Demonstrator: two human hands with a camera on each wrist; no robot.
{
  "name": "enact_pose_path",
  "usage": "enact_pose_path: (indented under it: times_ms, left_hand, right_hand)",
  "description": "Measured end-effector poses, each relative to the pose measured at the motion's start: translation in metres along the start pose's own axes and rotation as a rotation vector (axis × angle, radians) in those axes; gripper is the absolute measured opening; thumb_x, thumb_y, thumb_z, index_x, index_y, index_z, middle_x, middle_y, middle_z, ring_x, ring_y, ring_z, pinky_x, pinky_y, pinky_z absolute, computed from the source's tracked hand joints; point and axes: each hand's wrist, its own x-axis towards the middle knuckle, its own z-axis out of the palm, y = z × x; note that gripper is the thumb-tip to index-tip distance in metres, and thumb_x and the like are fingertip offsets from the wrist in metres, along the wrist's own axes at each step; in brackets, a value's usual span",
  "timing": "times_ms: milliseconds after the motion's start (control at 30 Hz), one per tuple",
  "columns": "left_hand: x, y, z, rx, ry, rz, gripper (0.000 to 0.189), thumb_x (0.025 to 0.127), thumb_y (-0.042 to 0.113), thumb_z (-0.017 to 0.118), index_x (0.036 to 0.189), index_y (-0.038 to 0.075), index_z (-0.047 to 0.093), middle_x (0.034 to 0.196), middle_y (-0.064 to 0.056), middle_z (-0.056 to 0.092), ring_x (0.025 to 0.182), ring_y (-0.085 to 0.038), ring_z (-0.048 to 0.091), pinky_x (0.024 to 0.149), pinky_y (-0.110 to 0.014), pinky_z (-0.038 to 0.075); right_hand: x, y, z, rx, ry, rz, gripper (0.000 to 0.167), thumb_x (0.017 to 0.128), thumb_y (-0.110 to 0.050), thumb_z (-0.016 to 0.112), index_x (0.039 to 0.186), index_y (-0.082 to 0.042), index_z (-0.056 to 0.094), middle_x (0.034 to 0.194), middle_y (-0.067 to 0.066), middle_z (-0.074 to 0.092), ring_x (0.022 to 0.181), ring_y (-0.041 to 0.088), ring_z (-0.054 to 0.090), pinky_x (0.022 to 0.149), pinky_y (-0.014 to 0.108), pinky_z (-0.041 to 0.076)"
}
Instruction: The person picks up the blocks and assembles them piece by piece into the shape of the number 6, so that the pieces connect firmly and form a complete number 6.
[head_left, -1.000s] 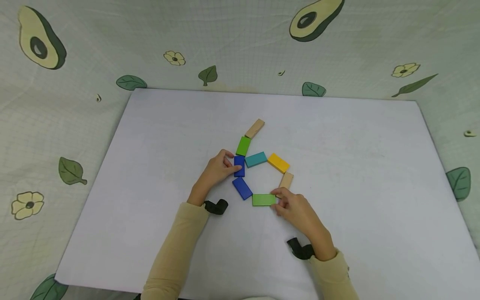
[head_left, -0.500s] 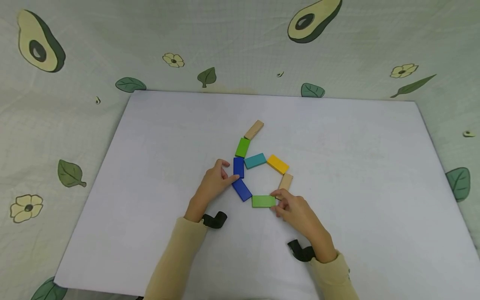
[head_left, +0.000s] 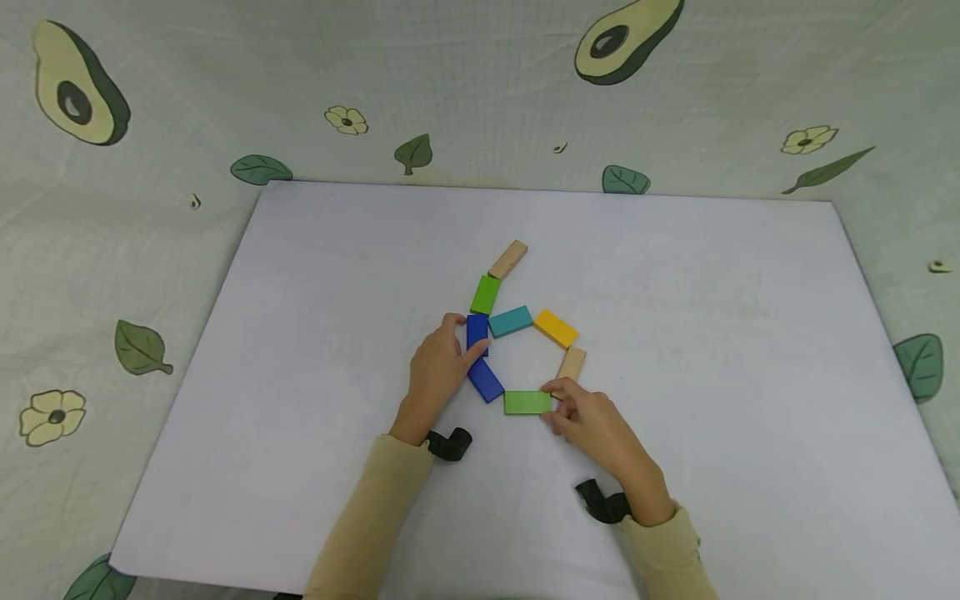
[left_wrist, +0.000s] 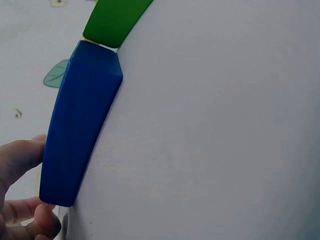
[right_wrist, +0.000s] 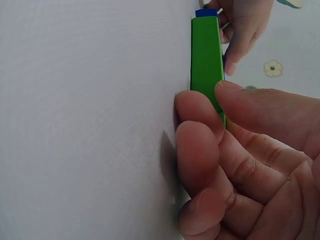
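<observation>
Several flat coloured blocks lie in a curved, looped row on the white table. My left hand (head_left: 438,362) pinches the upper blue block (head_left: 477,327), its thumb over the right side and index finger at the upper left corner. Below lies a second blue block (head_left: 485,381), large in the left wrist view, where the pinched block is hidden. My right hand (head_left: 592,421) pinches the right end of the light green block (head_left: 527,403), thumb and index finger against it in the right wrist view. A plain wood block (head_left: 572,365) stands just above the right fingers.
A teal block (head_left: 511,322) and yellow block (head_left: 556,328) close the loop's top. A darker green block (head_left: 486,295) and another wood block (head_left: 508,259) lead up from it. The white table (head_left: 712,333) borders a patterned cloth (head_left: 480,75). Black mounts sit at both wrists.
My left hand slid back and down, its index finger off the upper blue block, then moved up and right onto it again. My right hand and the blocks stay about where they were.
</observation>
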Motion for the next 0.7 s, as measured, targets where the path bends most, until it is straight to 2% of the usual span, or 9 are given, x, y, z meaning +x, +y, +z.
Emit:
enact_pose_path:
  times_ms: [400,700]
  left_hand:
    - [0.0041,-0.0066,-0.0044,-0.084,-0.056,-0.034,0.052,0.085,0.043,0.064,0.126,0.014,0.050,0.073,-0.002,0.056,0.059,-0.015,0.048,0.052,-0.024,0.035]
    - [0.0035,-0.0058,-0.0077,-0.111,-0.081,-0.028,0.053,0.086,0.041,0.063,0.128,0.012,0.049,0.071,-0.004,0.055,0.060,-0.016,0.048,0.053,-0.025,0.036]
  right_hand:
    - [-0.0006,0.0007,0.0004,0.011,0.000,-0.011,0.032,0.085,-0.011,0.066,0.115,-0.007,0.056,0.064,-0.006,0.058,0.056,0.005,0.047,0.055,0.020,0.040]
    - [-0.0002,0.0009,-0.0005,0.016,-0.004,0.006,0.033,0.085,-0.011,0.066,0.115,-0.007,0.055,0.064,-0.006,0.057,0.056,0.007,0.048,0.055,0.020,0.040]
